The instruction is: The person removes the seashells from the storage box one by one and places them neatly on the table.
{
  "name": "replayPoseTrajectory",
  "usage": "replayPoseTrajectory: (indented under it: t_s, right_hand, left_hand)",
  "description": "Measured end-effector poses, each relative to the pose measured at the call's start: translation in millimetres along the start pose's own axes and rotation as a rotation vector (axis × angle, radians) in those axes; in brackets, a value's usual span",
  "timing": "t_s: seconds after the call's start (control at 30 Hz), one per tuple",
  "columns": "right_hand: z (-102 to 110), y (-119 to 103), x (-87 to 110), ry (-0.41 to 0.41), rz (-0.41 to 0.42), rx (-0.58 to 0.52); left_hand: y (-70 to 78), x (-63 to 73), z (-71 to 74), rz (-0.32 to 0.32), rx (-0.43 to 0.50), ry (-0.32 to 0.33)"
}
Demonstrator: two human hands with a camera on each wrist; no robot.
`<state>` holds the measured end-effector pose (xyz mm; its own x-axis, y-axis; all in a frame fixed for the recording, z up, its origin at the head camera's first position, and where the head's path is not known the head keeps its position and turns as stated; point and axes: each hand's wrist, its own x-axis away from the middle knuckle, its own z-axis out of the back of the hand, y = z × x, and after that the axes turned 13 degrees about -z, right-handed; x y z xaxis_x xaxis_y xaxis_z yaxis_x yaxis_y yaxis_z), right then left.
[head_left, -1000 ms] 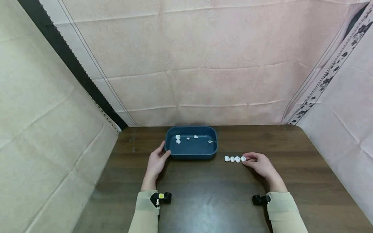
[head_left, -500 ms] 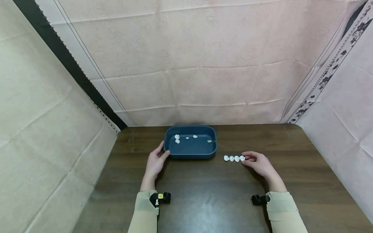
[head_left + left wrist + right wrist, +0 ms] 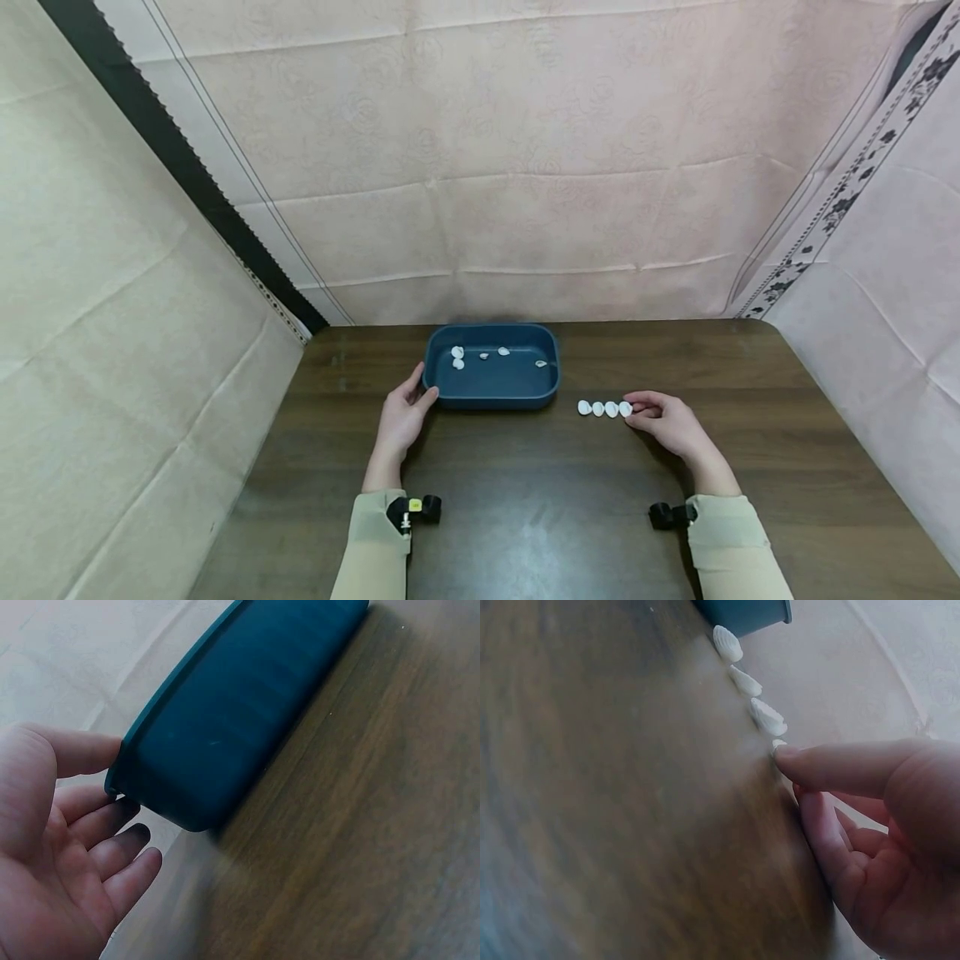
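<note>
White ribbed seashells stand in a short row on the table right of a blue plastic tray (image 3: pixel 495 403). My right hand (image 3: pixel 670 423) pinches the rightmost seashell (image 3: pixel 625 409) between thumb and fingers; in the right wrist view the thumb covers most of that shell (image 3: pixel 778 742). Further along the row, the other shells (image 3: pixel 768 717) lean close together. At the tray's left front corner my left hand (image 3: pixel 400 421) grips the rim. From the left wrist view, its thumb and index finger hold the tray's edge (image 3: pixel 202 727), while the remaining fingers curve loosely below.
Several more shells (image 3: pixel 458 353) lie scattered inside the tray, mostly toward its left and back. The brown wooden table (image 3: pixel 525 500) ends at a pale cloth backdrop (image 3: pixel 525 208) just behind the tray. Cloth walls flank both sides.
</note>
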<state>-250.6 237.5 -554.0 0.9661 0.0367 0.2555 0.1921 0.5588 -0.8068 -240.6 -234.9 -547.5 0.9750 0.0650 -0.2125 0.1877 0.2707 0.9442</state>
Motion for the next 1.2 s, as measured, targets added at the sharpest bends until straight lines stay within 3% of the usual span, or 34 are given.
replayPoseTrajectory:
  t_s: [0.33,1.2]
  right_hand:
    - [-1.1,-0.9,0.6,0.015,-0.005,0.022]
    - [8.7,6.4,0.9,-0.070,-0.002,-0.103]
  left_hand:
    - [-0.4,0.1,0.0,-0.007,0.013,0.001]
    - [-1.4,0.5,0.0,-0.015,0.006,0.003]
